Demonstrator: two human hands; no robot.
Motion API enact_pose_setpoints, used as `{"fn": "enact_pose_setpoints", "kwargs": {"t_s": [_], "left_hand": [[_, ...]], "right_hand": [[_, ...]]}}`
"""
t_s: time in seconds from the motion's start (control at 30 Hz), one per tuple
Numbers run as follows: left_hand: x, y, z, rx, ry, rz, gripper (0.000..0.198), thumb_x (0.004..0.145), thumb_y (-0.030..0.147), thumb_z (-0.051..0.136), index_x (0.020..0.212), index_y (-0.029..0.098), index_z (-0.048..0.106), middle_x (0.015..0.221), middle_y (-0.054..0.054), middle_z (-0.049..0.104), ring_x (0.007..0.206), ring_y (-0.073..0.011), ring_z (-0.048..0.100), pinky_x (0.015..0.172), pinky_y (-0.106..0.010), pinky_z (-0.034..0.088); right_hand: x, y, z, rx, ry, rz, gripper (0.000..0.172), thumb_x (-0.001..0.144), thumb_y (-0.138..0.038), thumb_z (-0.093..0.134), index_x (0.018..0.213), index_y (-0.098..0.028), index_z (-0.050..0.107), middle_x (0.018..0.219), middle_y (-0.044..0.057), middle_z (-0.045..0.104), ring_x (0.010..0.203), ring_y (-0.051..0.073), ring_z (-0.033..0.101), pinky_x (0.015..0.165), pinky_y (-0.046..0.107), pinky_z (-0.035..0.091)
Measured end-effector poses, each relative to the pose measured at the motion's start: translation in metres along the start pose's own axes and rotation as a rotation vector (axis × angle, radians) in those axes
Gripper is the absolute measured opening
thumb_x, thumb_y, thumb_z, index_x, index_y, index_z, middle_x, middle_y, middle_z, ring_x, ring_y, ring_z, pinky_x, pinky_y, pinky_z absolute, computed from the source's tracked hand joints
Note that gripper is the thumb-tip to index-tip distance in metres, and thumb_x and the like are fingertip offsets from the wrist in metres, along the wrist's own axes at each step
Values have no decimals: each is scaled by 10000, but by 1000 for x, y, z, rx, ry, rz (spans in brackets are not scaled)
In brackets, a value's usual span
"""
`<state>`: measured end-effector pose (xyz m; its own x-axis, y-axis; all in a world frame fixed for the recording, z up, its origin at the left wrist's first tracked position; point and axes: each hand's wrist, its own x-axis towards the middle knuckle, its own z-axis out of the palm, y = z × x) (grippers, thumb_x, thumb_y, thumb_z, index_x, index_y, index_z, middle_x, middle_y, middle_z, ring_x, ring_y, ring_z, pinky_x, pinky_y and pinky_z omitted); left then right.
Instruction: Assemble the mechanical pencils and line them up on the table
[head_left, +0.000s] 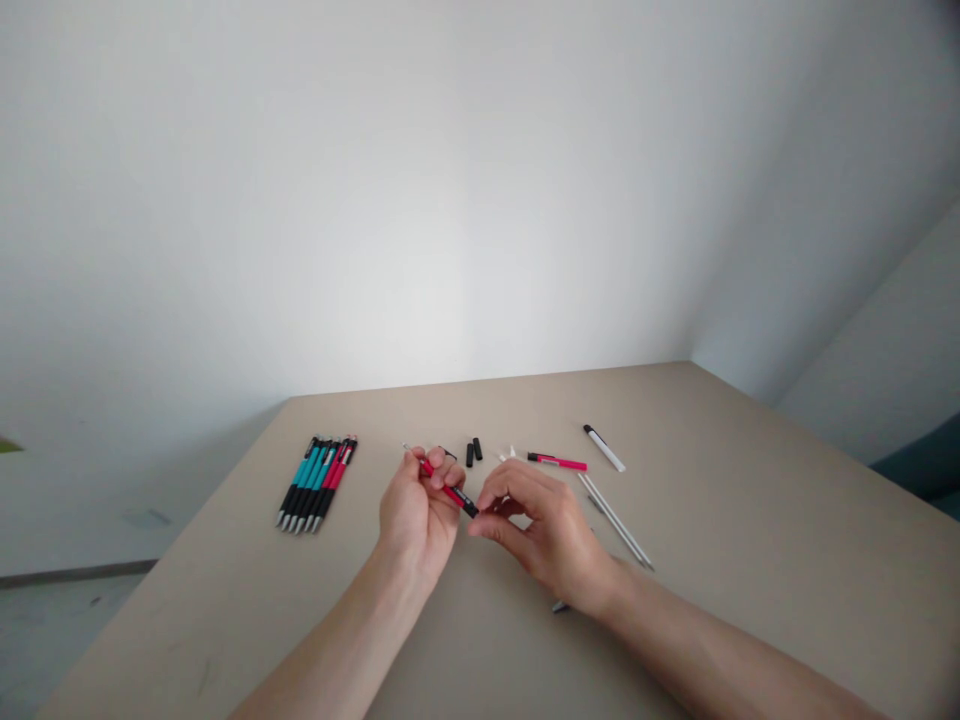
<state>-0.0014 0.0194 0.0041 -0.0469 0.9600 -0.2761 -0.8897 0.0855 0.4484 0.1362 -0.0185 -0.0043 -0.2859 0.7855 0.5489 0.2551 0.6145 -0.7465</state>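
A red pen barrel with a black end [452, 494] lies across the fingers of my left hand [417, 515], which is closed around it. A thin refill tip [406, 448] pokes out of the barrel's far left end. My right hand [549, 522] pinches at the black end, thumb and forefinger meeting there. Whether a small part sits between those fingertips is hidden. Just beyond the hands are two short black grips [473, 452] and some small white pieces [510, 455], partly covered by my right hand.
Assembled teal and red pens [316, 484] lie in a row at the left. Behind my right hand are a red barrel [559, 462], a white barrel with a black clip [604, 448] and thin white refills [616, 522]. A grey tip [560, 606] shows under my right wrist. A wall borders the table [750, 520].
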Motion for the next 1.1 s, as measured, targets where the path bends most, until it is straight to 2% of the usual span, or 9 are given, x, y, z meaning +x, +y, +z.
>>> {"fn": "enact_pose_setpoints", "kwargs": {"t_s": [0.13,0.2,0.3,0.5,0.63,0.77,1.1], "left_hand": [[1,5,0,-48,-13,-31,320,964,118,256,678,158,394,553,34,400,423,-56,331,431,-166,345],[1,7,0,-76,-17,-32,325,964,114,254,672,157,390,553,36,394,421,-53,331,427,-163,345],[0,8,1,-102,-26,-41,322,964,111,262,675,155,398,552,39,389,417,-49,326,421,-157,340],[-2,5,1,-90,-47,-49,315,966,128,280,683,157,415,537,43,390,409,-51,327,413,-159,340],[-4,5,1,-93,-36,-49,303,972,160,293,702,164,428,516,51,372,392,-55,317,384,-155,306],[-5,5,2,-93,-41,-49,294,976,175,296,719,168,441,508,57,355,383,-55,310,364,-146,276],[-3,5,2,-65,-61,-52,278,938,94,324,684,160,415,566,40,389,421,-48,325,407,-154,332]], "right_hand": [[-2,-3,-3,78,-74,22,201,838,-224,627,1032,-173,613,877,65,637,755,146,615,678,262,551],[-3,-4,-4,51,-95,2,214,860,-194,580,1068,-172,622,898,76,665,771,154,627,693,271,546],[-3,-3,-3,6,-82,-13,174,863,-192,581,1014,-165,662,883,77,700,762,157,637,682,260,522],[-2,2,0,-15,-69,55,106,851,-225,613,886,-167,695,801,46,721,681,141,639,614,224,485],[-3,4,1,-9,-87,56,106,853,-219,609,806,-171,691,760,38,717,669,141,641,634,224,488],[-4,6,1,-13,-100,54,111,855,-233,608,795,-183,686,756,34,716,658,140,640,641,228,494],[-2,-2,-4,10,-123,17,85,844,-218,601,854,-167,668,794,54,710,703,147,647,676,234,511]]}}
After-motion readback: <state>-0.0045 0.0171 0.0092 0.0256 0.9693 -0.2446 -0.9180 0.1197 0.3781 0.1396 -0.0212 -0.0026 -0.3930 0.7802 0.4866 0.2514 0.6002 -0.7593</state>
